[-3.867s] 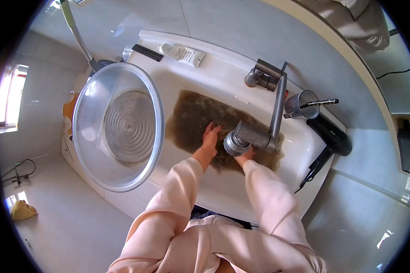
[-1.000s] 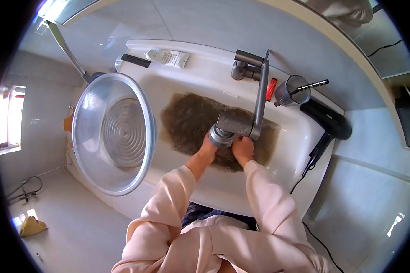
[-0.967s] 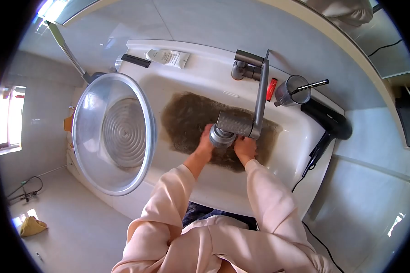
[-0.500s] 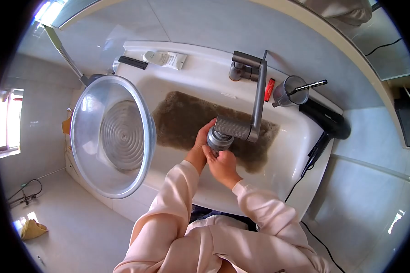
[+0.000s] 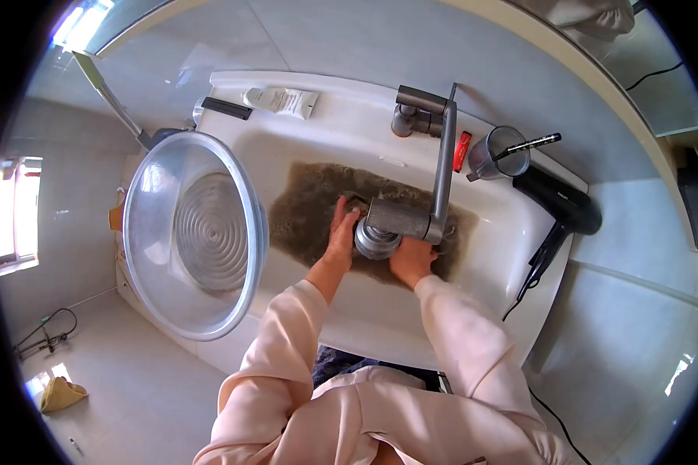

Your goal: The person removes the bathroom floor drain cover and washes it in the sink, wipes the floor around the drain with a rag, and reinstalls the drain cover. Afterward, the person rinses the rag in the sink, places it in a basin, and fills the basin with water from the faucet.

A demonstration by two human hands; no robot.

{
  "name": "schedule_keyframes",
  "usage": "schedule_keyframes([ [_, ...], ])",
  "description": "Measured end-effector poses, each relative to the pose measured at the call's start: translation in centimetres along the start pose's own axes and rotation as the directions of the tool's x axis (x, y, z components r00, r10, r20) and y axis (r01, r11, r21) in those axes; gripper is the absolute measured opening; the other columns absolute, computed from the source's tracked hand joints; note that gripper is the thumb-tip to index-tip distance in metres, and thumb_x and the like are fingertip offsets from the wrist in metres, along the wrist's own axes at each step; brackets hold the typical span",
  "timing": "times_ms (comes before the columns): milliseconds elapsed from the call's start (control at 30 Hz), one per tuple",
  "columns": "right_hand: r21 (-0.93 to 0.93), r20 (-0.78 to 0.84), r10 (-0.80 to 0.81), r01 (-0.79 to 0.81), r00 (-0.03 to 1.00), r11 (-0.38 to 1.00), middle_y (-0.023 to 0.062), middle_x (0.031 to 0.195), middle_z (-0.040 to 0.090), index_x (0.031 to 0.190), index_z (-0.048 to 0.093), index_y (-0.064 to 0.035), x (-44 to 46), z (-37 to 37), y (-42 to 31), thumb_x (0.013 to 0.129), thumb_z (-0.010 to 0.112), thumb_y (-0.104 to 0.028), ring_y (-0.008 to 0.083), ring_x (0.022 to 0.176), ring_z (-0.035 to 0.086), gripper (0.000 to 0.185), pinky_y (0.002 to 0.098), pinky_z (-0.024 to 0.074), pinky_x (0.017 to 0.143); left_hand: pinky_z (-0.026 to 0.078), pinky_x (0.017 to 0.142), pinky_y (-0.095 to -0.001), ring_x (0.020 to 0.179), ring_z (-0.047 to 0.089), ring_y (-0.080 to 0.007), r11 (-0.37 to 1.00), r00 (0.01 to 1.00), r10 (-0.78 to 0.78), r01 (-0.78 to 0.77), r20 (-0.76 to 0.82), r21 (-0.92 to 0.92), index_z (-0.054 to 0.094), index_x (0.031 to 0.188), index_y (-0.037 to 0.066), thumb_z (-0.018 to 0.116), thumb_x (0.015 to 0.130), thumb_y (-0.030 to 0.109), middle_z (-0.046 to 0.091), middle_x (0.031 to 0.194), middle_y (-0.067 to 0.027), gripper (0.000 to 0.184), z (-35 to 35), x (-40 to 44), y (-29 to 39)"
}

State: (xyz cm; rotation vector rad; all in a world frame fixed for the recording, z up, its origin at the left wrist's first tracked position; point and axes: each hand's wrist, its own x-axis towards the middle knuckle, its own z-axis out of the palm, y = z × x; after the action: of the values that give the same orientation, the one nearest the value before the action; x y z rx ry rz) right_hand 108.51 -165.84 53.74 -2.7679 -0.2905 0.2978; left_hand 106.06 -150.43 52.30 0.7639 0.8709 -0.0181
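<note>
With your left hand open and your right hand too hidden by the faucet to tell, move gently within the washbasin's murky water, limiting splashes.

Glossy white sink; ribbed grey metal faucet.

Both arms reach up from the bottom edge of the frame toward its centre. The left hand is just left of centre, its fingers extended toward the top of the frame, the thumb side facing right. The right hand lies right of centre and slightly lower, apart from the left, its fingertips partly hidden. The left forearm slants up to the right, the right forearm up to the left; both wrists are bare.
</note>
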Motion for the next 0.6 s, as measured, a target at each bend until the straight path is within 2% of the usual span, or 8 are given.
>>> schedule_keyframes([
  [100, 0.045, 0.264, -0.055, 0.045, 0.963, 0.998, 0.0130, 0.107, 0.051, 0.126, 0.028, -0.0093, 0.1, -1.0, 0.2, 0.074, 0.055, -0.020, 0.0360, 0.097, 0.050, 0.060, 0.0556, 0.0324, 0.079, 0.038, 0.088, -0.0357, 0.101, 0.049, -0.0201, 0.988, 0.992, 0.122, -0.125, 0.037, 0.095, 0.029, 0.134, 0.019, 0.049, 0.082, 0.019, 0.047, 0.117, -0.0080, 0.056, -1.3, 1.3, -1.5],
  [133, 0.199, 0.262, 0.142, -0.197, 0.955, 0.960, 0.0174, 0.104, 0.055, 0.122, 0.035, -0.0080, 0.9, -1.3, -0.1, 0.074, 0.055, -0.020, 0.0374, 0.095, 0.052, 0.053, 0.0537, 0.0358, 0.080, 0.040, 0.087, -0.0351, 0.103, 0.050, -0.0218, 0.991, 0.996, 0.078, -0.072, 0.045, -0.113, 0.031, 0.133, 0.018, 0.051, 0.083, 0.019, 0.046, 0.121, -0.0096, 0.054, -1.1, 1.4, -1.9],
  [167, 0.198, 0.260, 0.141, -0.195, 0.955, 0.961, 0.0174, 0.104, 0.055, 0.122, 0.035, -0.0080, 0.8, -1.6, -1.0, 0.074, 0.055, -0.020, 0.0374, 0.095, 0.052, 0.053, 0.0537, 0.0358, 0.080, 0.040, 0.087, -0.0351, 0.103, 0.050, -0.0218, 0.991, 0.996, 0.079, -0.073, 0.046, -0.115, 0.031, 0.133, 0.018, 0.051, 0.083, 0.019, 0.046, 0.121, -0.0096, 0.054, -0.5, 1.4, -2.0],
  [233, 0.467, 0.332, 0.074, -0.232, 0.940, 0.854, 0.0204, 0.099, 0.058, 0.114, 0.045, -0.0076, 0.0, -1.7, -3.4, 0.074, 0.057, -0.020, 0.0389, 0.092, 0.054, 0.044, 0.0472, 0.0408, 0.079, 0.043, 0.085, -0.0347, 0.101, 0.052, -0.0245, 0.899, 0.992, 0.007, 0.049, 0.127, -0.435, 0.041, 0.125, 0.011, 0.053, 0.083, 0.023, 0.051, 0.116, -0.0124, 0.045, 0.5, 1.4, -1.9],
  [267, 0.545, 0.220, 0.008, -0.130, 0.975, 0.828, 0.0206, 0.096, 0.058, 0.109, 0.049, -0.0079, -0.8, -2.4, -4.8, 0.073, 0.058, -0.021, 0.0391, 0.090, 0.054, 0.039, 0.0447, 0.0427, 0.077, 0.046, 0.081, -0.0353, 0.096, 0.056, -0.0259, 0.941, 0.964, -0.034, 0.120, 0.265, -0.316, 0.051, 0.110, 0.005, 0.054, 0.083, 0.027, 0.057, 0.105, -0.0126, 0.035, 2.4, -1.2, 0.7],
  [333, 0.689, 0.085, -0.044, -0.027, 0.995, 0.724, 0.0182, 0.089, 0.060, 0.102, 0.054, -0.0085, -2.7, -3.9, -6.8, 0.073, 0.061, -0.024, 0.0381, 0.083, 0.057, 0.034, 0.0432, 0.0456, 0.070, 0.047, 0.079, -0.0355, 0.094, 0.057, -0.0250, 0.941, 0.957, -0.082, 0.166, 0.278, -0.294, 0.052, 0.106, 0.004, 0.053, 0.084, 0.029, 0.058, 0.104, -0.0118, 0.033, 3.5, -2.3, 2.4],
  [500, 0.717, 0.104, -0.061, -0.033, 0.993, 0.696, 0.0149, 0.075, 0.062, 0.097, 0.054, -0.0089, -4.0, -4.7, -8.1, 0.074, 0.059, -0.021, 0.0373, 0.072, 0.059, 0.027, 0.0430, 0.0468, 0.065, 0.045, 0.082, -0.0350, 0.096, 0.056, -0.0240, 0.904, 0.950, -0.233, 0.290, 0.207, -0.314, 0.051, 0.108, 0.006, 0.054, 0.083, 0.028, 0.058, 0.105, -0.0118, 0.033, 3.1, -1.7, 0.0],
  [600, 0.521, 0.045, -0.083, 0.048, 0.996, 0.852, 0.0173, 0.075, 0.061, 0.095, 0.054, -0.0093, -2.8, -2.6, -5.7, 0.074, 0.057, -0.019, 0.0380, 0.071, 0.058, 0.023, 0.0472, 0.0444, 0.066, 0.044, 0.083, -0.0348, 0.097, 0.055, -0.0233, 0.931, 0.953, -0.265, 0.292, 0.147, -0.218, 0.051, 0.109, 0.007, 0.054, 0.082, 0.028, 0.057, 0.105, -0.0118, 0.034, 2.4, -1.5, -1.7],
])
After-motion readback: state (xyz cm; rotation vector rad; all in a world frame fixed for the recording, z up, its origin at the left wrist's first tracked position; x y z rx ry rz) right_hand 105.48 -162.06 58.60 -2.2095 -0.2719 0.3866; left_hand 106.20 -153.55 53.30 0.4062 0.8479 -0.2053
